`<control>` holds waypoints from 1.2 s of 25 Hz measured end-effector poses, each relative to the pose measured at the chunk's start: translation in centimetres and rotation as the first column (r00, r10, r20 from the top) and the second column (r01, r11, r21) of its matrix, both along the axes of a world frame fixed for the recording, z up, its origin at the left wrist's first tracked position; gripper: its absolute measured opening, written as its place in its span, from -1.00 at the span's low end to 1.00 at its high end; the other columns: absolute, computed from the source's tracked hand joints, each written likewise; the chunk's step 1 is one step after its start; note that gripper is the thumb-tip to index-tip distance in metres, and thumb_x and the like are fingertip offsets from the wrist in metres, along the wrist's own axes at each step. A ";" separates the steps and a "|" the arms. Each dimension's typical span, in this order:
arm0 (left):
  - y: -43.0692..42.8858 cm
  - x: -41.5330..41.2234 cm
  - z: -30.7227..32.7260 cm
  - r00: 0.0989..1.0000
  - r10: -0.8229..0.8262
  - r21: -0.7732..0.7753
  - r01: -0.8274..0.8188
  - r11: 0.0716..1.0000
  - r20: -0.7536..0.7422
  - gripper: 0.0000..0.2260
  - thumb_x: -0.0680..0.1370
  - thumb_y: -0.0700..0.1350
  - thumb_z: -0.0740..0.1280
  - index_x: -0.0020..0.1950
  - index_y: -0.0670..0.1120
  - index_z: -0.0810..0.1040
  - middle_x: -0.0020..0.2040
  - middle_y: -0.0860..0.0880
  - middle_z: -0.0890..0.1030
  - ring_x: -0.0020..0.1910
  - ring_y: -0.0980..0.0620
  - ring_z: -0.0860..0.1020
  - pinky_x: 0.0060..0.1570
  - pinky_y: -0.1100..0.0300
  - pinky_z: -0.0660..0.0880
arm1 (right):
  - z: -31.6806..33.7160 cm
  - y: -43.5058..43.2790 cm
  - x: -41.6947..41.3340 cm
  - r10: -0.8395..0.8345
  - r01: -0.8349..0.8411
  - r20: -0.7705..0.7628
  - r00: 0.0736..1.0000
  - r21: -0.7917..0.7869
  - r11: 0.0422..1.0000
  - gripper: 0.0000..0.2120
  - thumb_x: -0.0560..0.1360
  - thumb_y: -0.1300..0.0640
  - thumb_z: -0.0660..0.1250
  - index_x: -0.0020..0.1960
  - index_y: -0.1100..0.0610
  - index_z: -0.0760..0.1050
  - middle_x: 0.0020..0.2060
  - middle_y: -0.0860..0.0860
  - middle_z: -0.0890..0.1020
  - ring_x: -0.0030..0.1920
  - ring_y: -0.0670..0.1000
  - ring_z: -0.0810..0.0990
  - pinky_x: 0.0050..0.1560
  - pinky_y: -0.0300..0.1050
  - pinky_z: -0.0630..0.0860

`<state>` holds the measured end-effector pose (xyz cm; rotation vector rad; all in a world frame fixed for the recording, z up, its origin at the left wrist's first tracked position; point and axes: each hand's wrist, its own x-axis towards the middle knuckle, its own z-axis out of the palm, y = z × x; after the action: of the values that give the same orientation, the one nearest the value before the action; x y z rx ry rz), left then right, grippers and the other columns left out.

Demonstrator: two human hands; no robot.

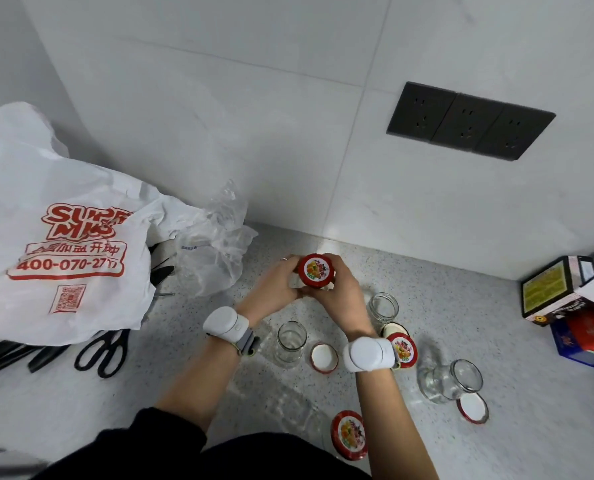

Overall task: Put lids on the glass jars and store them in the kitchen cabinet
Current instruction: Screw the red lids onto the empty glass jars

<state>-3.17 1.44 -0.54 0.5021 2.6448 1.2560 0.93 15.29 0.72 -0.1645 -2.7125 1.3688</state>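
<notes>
Well, both hands meet just above the middle of the frame. The left hand point(275, 282) curls its fingers and thumb round a glass jar point(313, 289), which is almost hidden between the palms. The right hand point(344, 285) wraps round the rim of the red lid point(315, 270) that sits on the jar's mouth. This looks like the tightening of that lid, though I cannot tell whether it is fully screwed home.

Below the hands, three jars stand or lie on the speckled desk point(184, 393) without lids:
- an upright open jar point(290, 344) just beside the left wrist
- a second open jar point(384, 306) to the right of the right forearm
- a tipped jar point(451, 379) on its side toward the lower right

Loose lids lie among them. One upturned lid point(324, 357) shows its white inside between the wrists, and a printed lid point(404, 349) sits by the right wristband. Another upturned lid point(472, 407) touches the tipped jar. At the bottom centre a further printed lid point(349, 434) seems to sit on a jar lying down (the glass is too blurred to be sure).

So the task is early. One jar is being capped, perhaps one more is done, three need lids, and nothing is stored; no cabinet is in view.

Farther out, a white printed bag point(63, 237) fills the left, with black scissors point(105, 351) below it. Some boxes point(558, 292) sit at the right edge.
</notes>
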 end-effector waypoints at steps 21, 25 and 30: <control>0.4 -1.9 -5.2 0.984 0.067 -0.110 -0.049 0.993 0.164 -0.46 0.32 -0.10 0.55 0.28 -0.06 0.54 0.17 -0.02 0.62 -0.02 0.21 0.47 -0.08 0.50 0.28 | -7.1 -0.4 -3.3 0.021 -0.011 0.283 0.959 -0.040 0.999 -0.43 0.35 0.19 0.50 0.30 0.10 0.35 0.16 0.09 0.55 0.14 0.07 0.55 0.14 -0.05 0.51; 0.6 -1.9 -5.7 0.982 0.054 -0.084 -0.039 0.996 0.183 -0.46 0.33 -0.08 0.55 0.29 -0.05 0.53 0.20 -0.01 0.61 0.02 0.21 0.50 -0.02 0.46 0.31 | -7.4 -0.2 -3.3 0.005 0.027 0.297 0.955 -0.103 0.994 -0.43 0.36 0.27 0.48 0.30 0.15 0.34 0.16 0.10 0.54 0.15 0.07 0.54 0.13 -0.12 0.49; 0.7 -1.8 -6.3 0.957 0.045 -0.063 -0.029 0.998 0.287 -0.48 0.41 -0.19 0.47 0.36 -0.09 0.45 0.30 -0.04 0.53 0.27 0.03 0.50 0.18 0.27 0.36 | -6.8 0.3 -3.1 0.013 0.054 0.349 0.937 -0.180 0.982 -0.36 0.34 0.31 0.49 0.35 0.18 0.31 0.20 0.09 0.52 0.16 0.00 0.51 0.08 -0.26 0.41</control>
<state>-5.01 2.19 -6.84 0.2394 2.4460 1.1592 -2.18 15.57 -6.09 -0.4951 -2.8355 1.7363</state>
